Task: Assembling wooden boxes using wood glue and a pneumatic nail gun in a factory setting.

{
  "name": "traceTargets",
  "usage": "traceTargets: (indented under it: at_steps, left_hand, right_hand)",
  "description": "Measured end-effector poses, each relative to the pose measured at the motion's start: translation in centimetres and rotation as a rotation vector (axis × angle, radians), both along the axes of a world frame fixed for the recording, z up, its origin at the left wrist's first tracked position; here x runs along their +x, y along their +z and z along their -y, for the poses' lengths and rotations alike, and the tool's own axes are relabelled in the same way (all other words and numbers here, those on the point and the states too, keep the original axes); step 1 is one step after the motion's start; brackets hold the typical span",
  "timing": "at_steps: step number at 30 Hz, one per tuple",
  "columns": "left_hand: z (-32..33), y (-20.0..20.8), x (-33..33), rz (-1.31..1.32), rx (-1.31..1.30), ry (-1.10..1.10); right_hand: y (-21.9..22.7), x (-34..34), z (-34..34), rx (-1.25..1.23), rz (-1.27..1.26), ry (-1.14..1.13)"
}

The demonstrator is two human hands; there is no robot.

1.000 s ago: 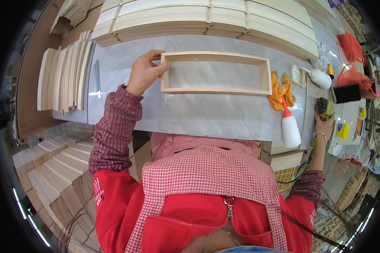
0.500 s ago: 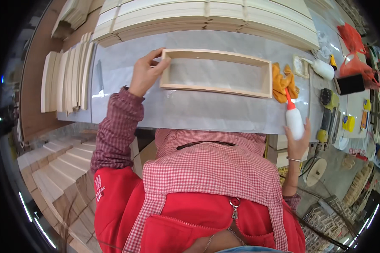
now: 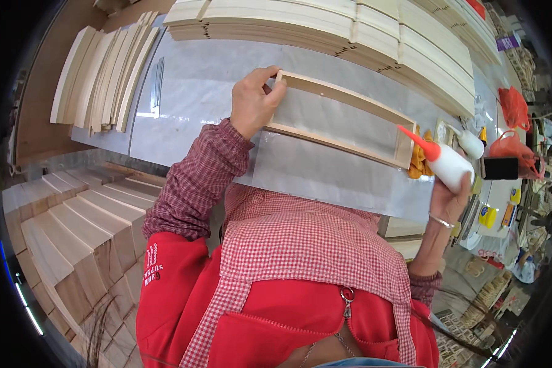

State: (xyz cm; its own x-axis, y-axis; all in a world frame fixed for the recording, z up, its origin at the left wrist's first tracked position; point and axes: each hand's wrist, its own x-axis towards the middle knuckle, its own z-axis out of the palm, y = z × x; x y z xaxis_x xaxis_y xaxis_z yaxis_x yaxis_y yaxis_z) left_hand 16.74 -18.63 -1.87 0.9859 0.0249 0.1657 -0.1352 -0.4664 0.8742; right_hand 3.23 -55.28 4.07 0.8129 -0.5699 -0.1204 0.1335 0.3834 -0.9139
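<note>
A shallow rectangular frame of pale wood (image 3: 337, 145) stands slanted on the grey table. My left hand (image 3: 256, 101) pinches its left end, thumb on the inside face and fingers over the outer corner. In my right hand (image 3: 451, 199) is a white squeeze bottle (image 3: 452, 167) with a long red nozzle, tilted up to the left. The nozzle tip appears just over the frame's right end; whether it touches the wood I cannot tell. A crumpled orange cloth or glove (image 3: 417, 165) lies beside that end, partly hidden by the bottle.
Long stacks of pale boards (image 3: 313, 30) line the table's far side. Several wooden strips (image 3: 101, 80) stand at the left, near thin metal strips (image 3: 157, 89). At the right are another white bottle (image 3: 471, 145), a black flat device (image 3: 500, 168) and a red plastic bag (image 3: 514, 153).
My right hand has raised the bottle, and its red nozzle now points left at the frame's right end. The whole view has turned, so the frame appears more slanted. My left hand keeps its grip.
</note>
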Motion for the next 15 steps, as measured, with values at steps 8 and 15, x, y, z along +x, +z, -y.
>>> traceTargets:
  at_steps: [8,15]
  left_hand:
    - [-2.6,-2.1,-1.9,-0.070,-0.511,0.026]
    - [-5.2,-3.6,-3.8,-0.080,-0.406,0.013]
  right_hand:
    - [0.7,7.6,-10.4,-0.096,-0.155,0.414]
    - [0.2,9.1,-13.7,-0.274,-0.177,0.540]
